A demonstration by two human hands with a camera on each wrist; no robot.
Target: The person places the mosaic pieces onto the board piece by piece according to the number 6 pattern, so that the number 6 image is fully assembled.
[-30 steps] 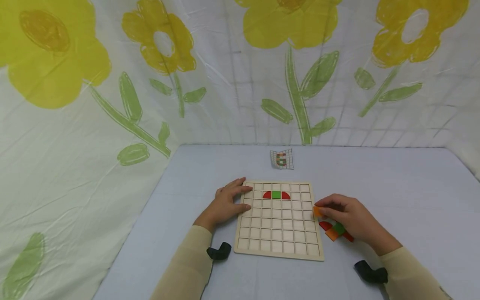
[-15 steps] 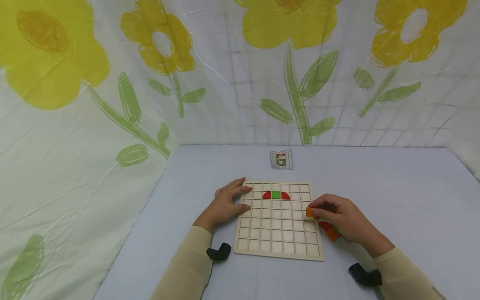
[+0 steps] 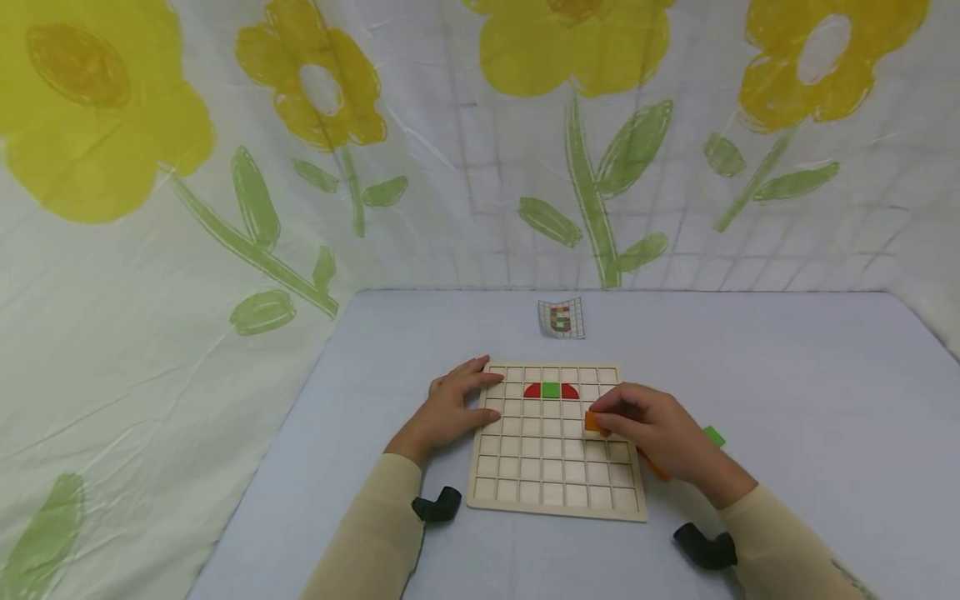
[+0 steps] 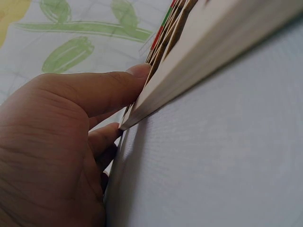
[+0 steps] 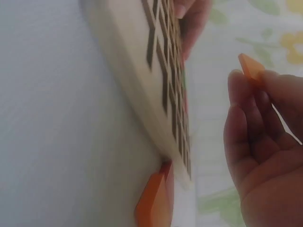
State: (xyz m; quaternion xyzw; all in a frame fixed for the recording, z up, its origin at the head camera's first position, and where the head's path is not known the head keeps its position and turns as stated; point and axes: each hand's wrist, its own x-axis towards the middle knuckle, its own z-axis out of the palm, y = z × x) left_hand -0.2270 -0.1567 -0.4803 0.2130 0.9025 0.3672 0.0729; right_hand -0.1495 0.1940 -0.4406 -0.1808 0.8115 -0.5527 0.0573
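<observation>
A wooden grid board (image 3: 555, 513) lies flat on the table. In its second row from the back, a green square tile (image 3: 551, 390) sits between two red quarter-round tiles (image 3: 532, 392). My left hand (image 3: 444, 412) rests at the board's left edge; the thumb (image 4: 111, 90) lies on the rim, fairly straight. Between thumb and fingertips, my right hand (image 3: 660, 433) pinches an orange square tile (image 5: 252, 68) above the right half of the board. Beside the board's right edge, partly hidden by this hand, are another orange tile (image 5: 154, 203), a red tile (image 5: 169, 179) and a green tile (image 3: 714, 436).
A small paper card (image 3: 561, 317) printed with a coloured grid pattern lies behind the board. A white cloth backdrop (image 3: 435, 192) with painted yellow flowers rises at the table's far edge. Black bands (image 3: 437, 505) hang at both sleeves.
My right hand has carried the orange tile leftward, from beside the board's right edge to over the grid. The left hand stays where it was.
</observation>
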